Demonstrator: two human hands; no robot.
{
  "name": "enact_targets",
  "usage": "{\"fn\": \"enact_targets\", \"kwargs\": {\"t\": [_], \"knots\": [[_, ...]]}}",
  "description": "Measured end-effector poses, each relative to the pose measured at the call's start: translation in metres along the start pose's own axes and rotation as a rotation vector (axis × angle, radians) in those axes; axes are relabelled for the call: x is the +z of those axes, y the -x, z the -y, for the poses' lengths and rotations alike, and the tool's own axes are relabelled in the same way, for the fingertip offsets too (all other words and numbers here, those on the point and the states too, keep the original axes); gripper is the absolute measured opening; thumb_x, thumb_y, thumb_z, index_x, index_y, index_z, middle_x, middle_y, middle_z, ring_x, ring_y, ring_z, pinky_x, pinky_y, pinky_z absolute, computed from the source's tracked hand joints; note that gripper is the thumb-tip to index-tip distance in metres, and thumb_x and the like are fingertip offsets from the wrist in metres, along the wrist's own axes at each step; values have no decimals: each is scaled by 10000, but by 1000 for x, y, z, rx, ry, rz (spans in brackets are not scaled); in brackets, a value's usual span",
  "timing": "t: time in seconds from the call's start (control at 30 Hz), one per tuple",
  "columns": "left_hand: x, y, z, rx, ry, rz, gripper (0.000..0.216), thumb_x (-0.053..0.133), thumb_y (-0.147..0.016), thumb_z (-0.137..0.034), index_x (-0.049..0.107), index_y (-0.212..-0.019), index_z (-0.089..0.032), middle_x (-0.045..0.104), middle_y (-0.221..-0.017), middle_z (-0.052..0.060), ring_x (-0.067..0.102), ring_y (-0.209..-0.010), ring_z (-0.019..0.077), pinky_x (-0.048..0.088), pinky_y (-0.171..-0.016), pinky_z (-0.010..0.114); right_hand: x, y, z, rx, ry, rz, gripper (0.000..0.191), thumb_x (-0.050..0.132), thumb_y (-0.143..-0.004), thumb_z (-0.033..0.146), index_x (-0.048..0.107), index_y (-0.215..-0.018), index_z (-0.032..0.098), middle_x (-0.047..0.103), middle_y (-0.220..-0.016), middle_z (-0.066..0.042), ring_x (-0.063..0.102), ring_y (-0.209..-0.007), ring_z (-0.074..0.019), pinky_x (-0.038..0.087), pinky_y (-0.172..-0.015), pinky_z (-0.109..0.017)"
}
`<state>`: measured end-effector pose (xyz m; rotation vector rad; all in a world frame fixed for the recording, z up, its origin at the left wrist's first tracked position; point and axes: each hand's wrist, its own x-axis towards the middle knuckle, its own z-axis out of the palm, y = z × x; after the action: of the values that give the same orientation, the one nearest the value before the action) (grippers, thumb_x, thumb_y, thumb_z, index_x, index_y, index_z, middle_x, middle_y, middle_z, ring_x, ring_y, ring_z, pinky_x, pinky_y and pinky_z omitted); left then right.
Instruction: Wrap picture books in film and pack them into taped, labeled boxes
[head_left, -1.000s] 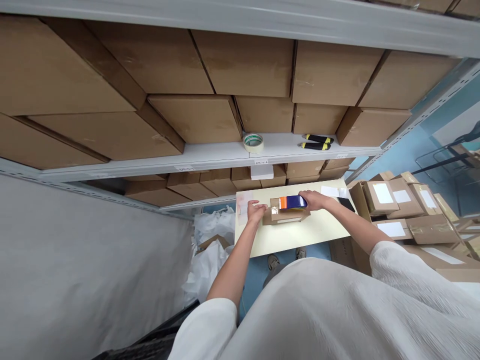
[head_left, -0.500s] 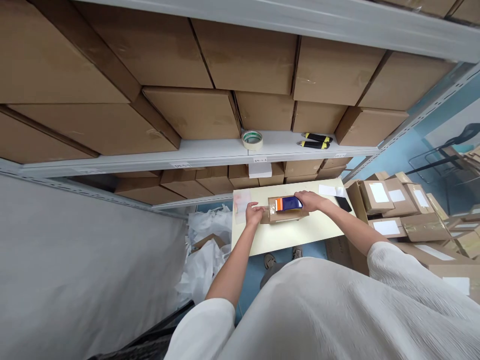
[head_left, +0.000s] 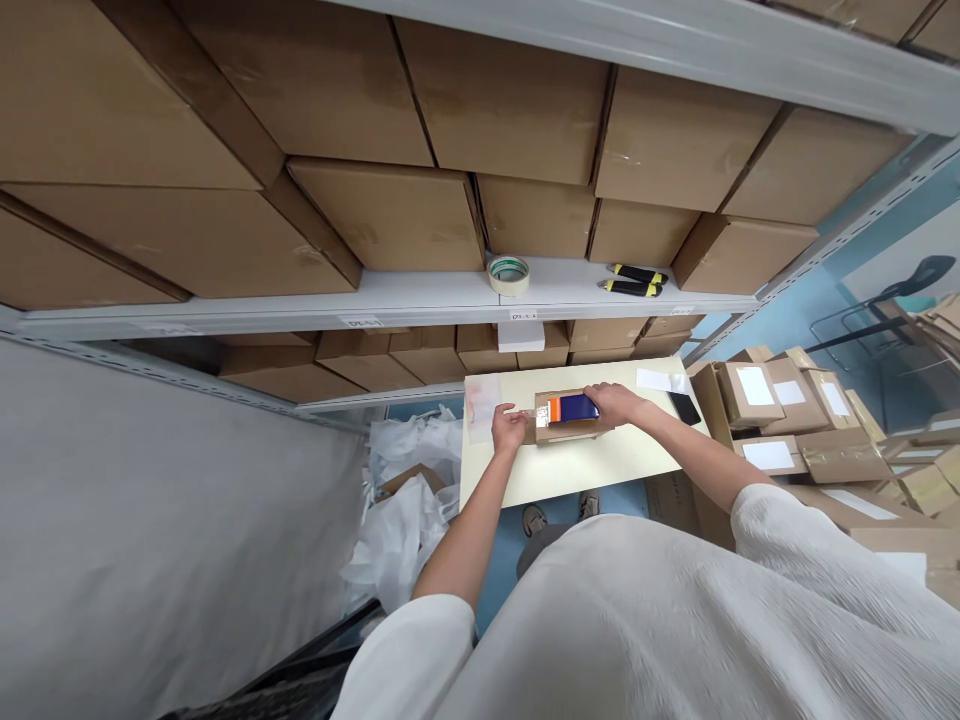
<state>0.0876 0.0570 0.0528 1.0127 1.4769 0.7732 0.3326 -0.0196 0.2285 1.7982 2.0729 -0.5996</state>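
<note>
A small cardboard box (head_left: pixel 577 432) lies on the pale table. My right hand (head_left: pixel 613 404) is wrapped round the right end of a blue and orange tape dispenser (head_left: pixel 576 408), which rests over the box top. Shiny clear tape (head_left: pixel 542 416) shows at the dispenser's left end. At the box's left end, my left hand (head_left: pixel 510 428) has its fingers curled in beside a brown flap (head_left: pixel 530 432). What those fingers pinch, flap or tape, is too small to make out.
White labels (head_left: pixel 654 379) and a black phone (head_left: pixel 684 407) lie on the table's (head_left: pixel 570 475) right side. Above, a shelf holds large boxes, a tape roll (head_left: pixel 509 276) and two cutters (head_left: pixel 634 281). Labelled parcels (head_left: pixel 769 455) are piled right; white wrapping (head_left: pixel 397 540) lies left.
The dispenser and my right hand have shifted slightly left over the box. My left hand stays at the box's left end. The view has tilted a little.
</note>
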Motion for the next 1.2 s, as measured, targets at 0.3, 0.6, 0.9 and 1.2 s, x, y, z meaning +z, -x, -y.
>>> {"fn": "enact_targets", "kwargs": {"t": [0.3,0.6,0.9,1.2], "knots": [[19,7,4,21,-19,-40,422,719,-718,-86,579,-1078,-256,701,-766,-41,715,-813,198,536,-936,359,4,-5,3,31,13,-8,572,806,-837,406,558,-1301,180,705,-1263,-189,667,-1158,-352,512,-906,-397],[19,3,2,31,-114,-76,355,722,-704,-99,573,-986,-255,671,-885,-6,711,-933,213,540,-965,373,6,-8,0,29,1,-17,554,798,-821,372,566,-1289,186,708,-1248,-180,668,-1139,-347,512,-887,-390],[7,9,3,285,-219,264,631,747,-733,-152,631,-1346,-252,667,-1466,147,616,-1409,312,466,-1193,470,9,-8,-3,16,-1,-22,526,782,-804,324,578,-1271,192,714,-1218,-171,672,-1113,-349,506,-902,-402],[4,-8,2,587,-915,652,1263,858,-746,-594,153,-1747,-279,93,-1841,180,30,-1707,396,85,-1346,612,16,-2,-8,0,-46,-95,559,739,-882,389,523,-1366,209,668,-1297,-166,636,-1187,-342,474,-977,-425]]}}
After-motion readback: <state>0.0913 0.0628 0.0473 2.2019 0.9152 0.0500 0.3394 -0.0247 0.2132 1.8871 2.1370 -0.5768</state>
